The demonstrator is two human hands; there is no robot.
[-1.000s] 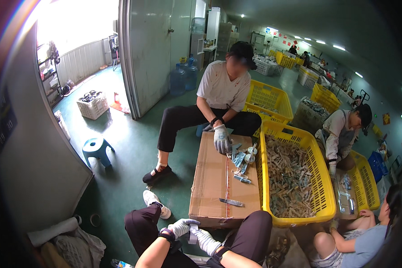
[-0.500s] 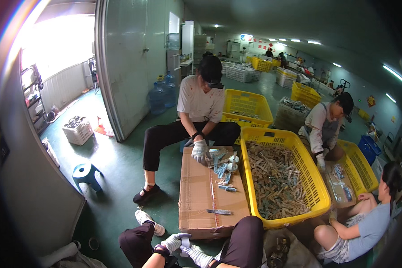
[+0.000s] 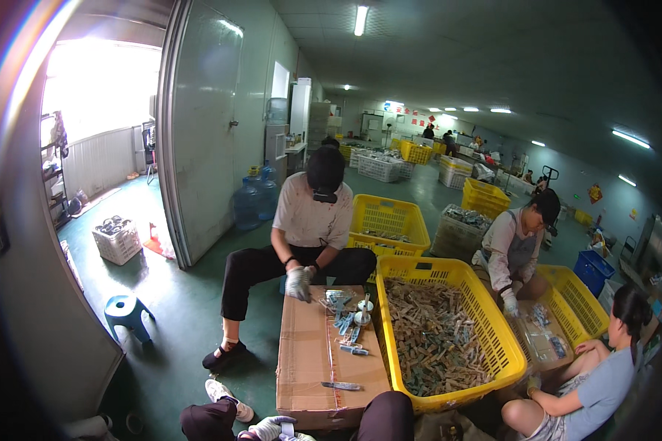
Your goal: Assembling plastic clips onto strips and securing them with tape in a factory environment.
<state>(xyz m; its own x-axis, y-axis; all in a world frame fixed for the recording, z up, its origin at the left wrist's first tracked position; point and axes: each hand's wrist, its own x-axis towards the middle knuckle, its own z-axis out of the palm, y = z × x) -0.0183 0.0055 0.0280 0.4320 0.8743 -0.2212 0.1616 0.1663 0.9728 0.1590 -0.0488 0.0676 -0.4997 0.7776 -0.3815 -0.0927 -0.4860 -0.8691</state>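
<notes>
My gloved left hand [image 3: 271, 426] rested low between my knees beside the cardboard box [image 3: 312, 360]; I couldn't tell its grip, and my right stayed unseen.

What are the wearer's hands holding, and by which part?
Cannot be told: only one gloved hand shows at the bottom edge, fingers curled near a small pale item, too cropped to judge.

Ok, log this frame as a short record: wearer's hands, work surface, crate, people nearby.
wearer's hands: gloved hands at the lower edge, close together between the knees; which is left or right, and any grip, unclear
work surface: flat cardboard box with small parts scattered at its far end
crate: yellow crate of small pieces, right of the box
people: gloved co-worker seated opposite; two more at right
</notes>
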